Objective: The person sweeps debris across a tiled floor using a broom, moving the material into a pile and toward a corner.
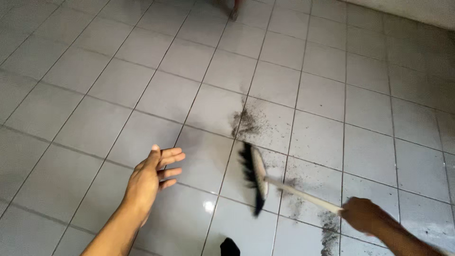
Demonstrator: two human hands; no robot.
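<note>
gripping a broom [255, 176], the right hand [364, 214] sits near dirt [250, 122].

A broom [254, 178] with black bristles and a pale head is held low on the grey tiled floor [95, 95]. Its long light stick is slanted toward the lower right. Dark dirt [251, 121] is spread just beyond the bristles.

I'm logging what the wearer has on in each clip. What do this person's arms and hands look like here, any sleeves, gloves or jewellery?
Both forearms are bare as far as the frame shows: no sleeve cuffs come into view. The left hand wears no glove, ring or watch that can be seen. The right hand is also ungloved, though it is blurred, so small items such as a ring cannot be ruled out.
</note>
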